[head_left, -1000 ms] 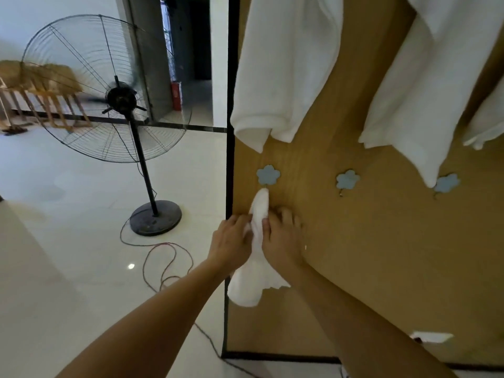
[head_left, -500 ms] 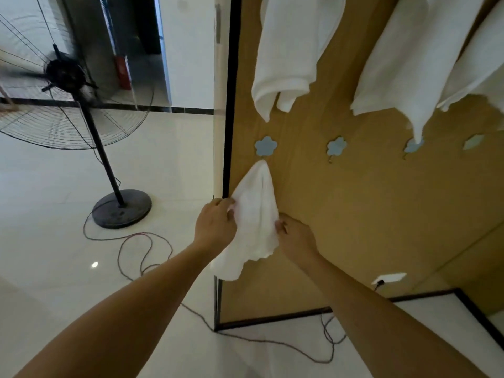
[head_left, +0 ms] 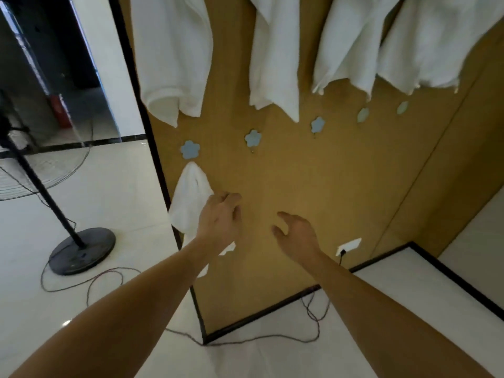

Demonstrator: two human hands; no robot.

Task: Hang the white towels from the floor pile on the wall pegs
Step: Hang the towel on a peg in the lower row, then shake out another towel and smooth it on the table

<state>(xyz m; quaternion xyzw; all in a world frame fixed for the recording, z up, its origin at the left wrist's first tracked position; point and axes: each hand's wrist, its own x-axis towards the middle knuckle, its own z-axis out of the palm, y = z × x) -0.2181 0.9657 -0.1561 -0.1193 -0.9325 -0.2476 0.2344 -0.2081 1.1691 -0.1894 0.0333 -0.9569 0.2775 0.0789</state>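
The left hand [head_left: 219,218] is hovering with relaxed fingers, holding nothing, in front of the small towel [head_left: 189,199]. The right hand [head_left: 297,236] is open too, clear of the wall. The towel is hanging below the flower peg [head_left: 190,149] at 12 o'clock. Risk: a shallow catch is letting it slip off.

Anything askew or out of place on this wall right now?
Nothing damaged. The small towel on the leftmost lower peg hangs bunched, not spread flat. A loose cable trails across the floor.
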